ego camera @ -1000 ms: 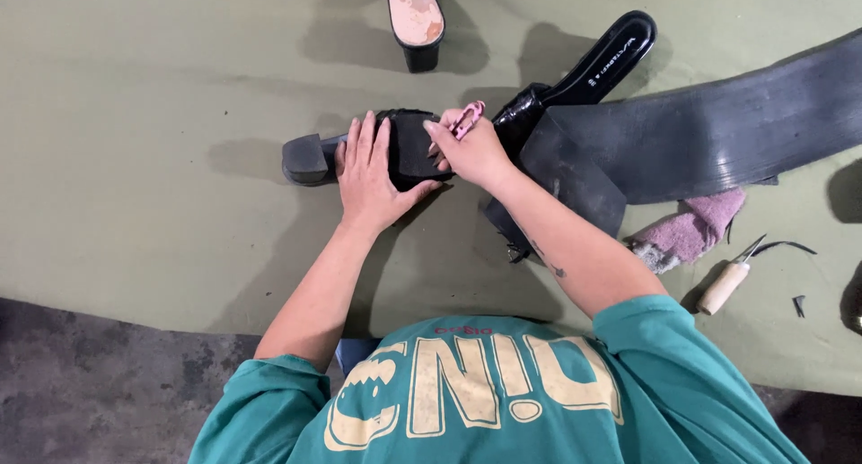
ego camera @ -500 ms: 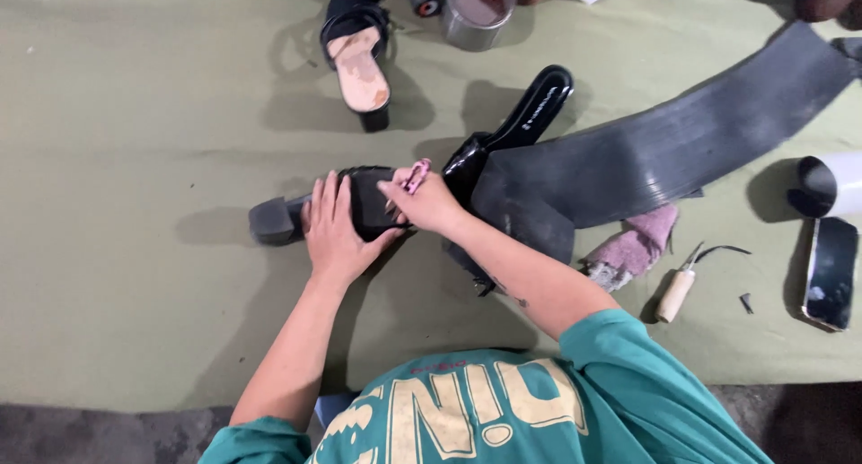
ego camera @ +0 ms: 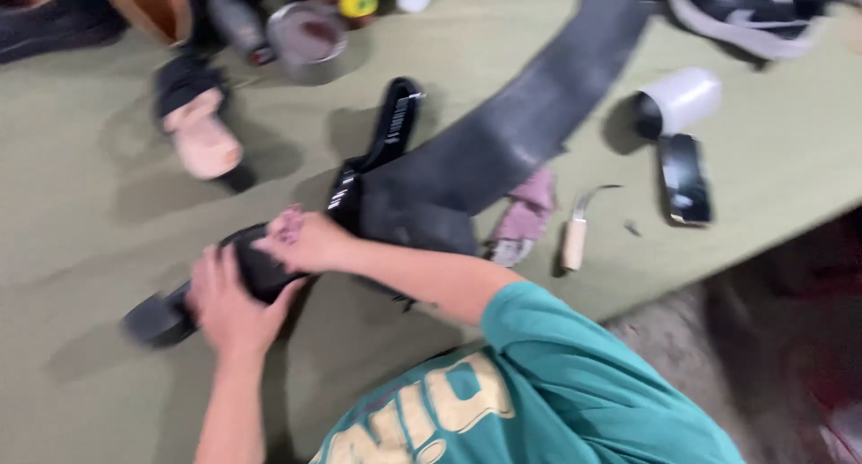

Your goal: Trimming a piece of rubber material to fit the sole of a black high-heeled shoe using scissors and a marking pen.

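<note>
Now the view has swung, yet both hands stay on the black heeled shoe (ego camera: 193, 293) near the worktop's (ego camera: 81, 195) front edge. The left hand (ego camera: 229, 304) presses flat on it; the right hand (ego camera: 303, 240) pinches something small (too blurry to tell).

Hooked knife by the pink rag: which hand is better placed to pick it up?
Right, likely. The right hand is nearer the knife and on its side; the left hand lies flat on the black shoe, steadying it.
</note>
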